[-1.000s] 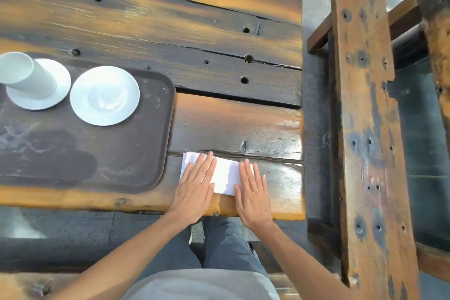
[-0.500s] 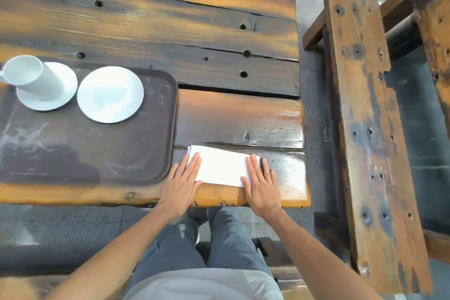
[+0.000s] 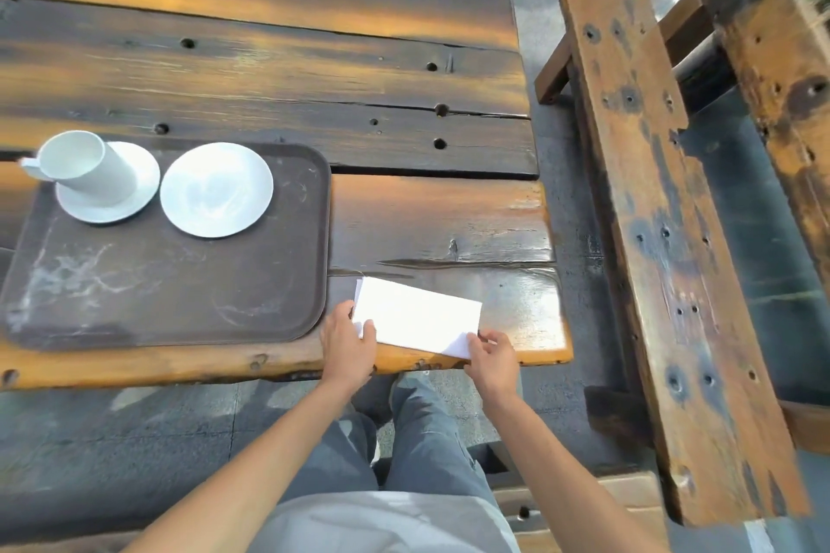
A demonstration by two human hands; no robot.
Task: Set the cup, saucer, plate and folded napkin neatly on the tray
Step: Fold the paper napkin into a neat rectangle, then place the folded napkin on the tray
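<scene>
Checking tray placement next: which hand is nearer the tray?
Left. The left hand holds the napkin's left end right beside the tray's right rim; the right hand pinches the napkin's far corner, away from the tray.

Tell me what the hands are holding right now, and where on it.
The folded napkin: left hand pinches its left end, right hand its near right corner.

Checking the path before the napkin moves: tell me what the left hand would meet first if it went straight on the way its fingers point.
The left hand points away and slightly right, already gripping the folded napkin. Beyond it lies only bare wooden table, apparently.
</scene>
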